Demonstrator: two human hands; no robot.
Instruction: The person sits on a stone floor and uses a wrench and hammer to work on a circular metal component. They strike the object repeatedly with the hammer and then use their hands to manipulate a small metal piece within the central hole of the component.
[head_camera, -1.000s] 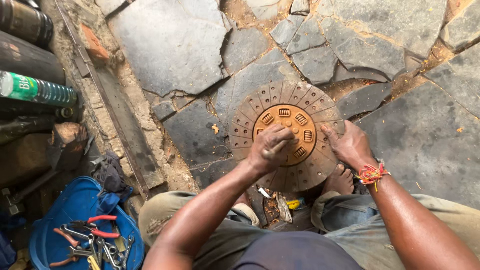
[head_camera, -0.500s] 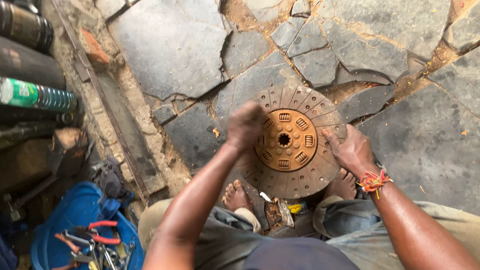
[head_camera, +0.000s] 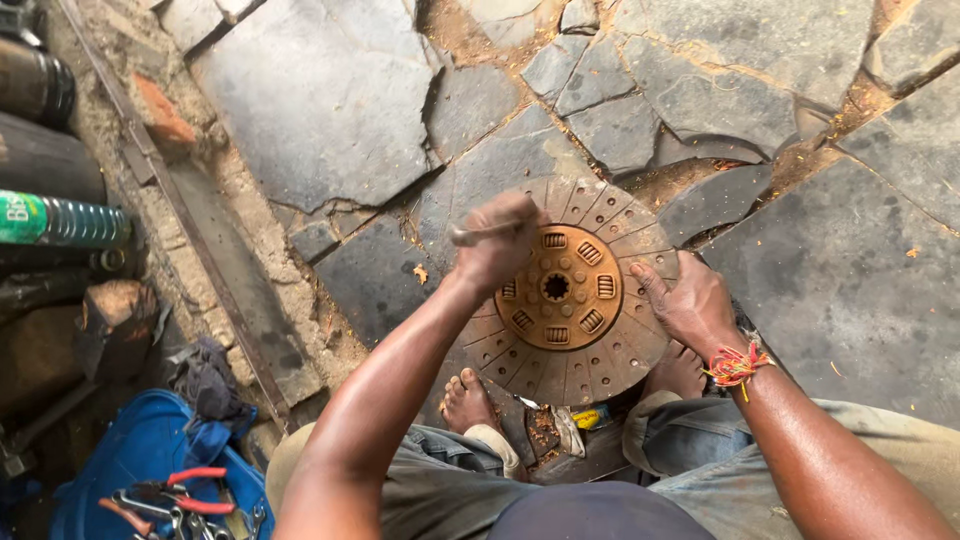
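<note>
Cracked stone floor (head_camera: 330, 90) carries a flat clutch disc (head_camera: 570, 300). Left hand (head_camera: 497, 240), blurred, grips a thin rod (head_camera: 480, 233) lying left-right; right hand (head_camera: 690, 300), fingers open, steadies the rim.

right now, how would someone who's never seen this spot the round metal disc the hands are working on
Start at the cracked grey stone floor and look just ahead of the seated person's bare feet. The disc lies flat there, with the right hand on its rim and the left hand raised over it gripping a thin tool. Nothing else nearby is round, rusty, grooved like spokes and orange-brown at its hub.
</note>
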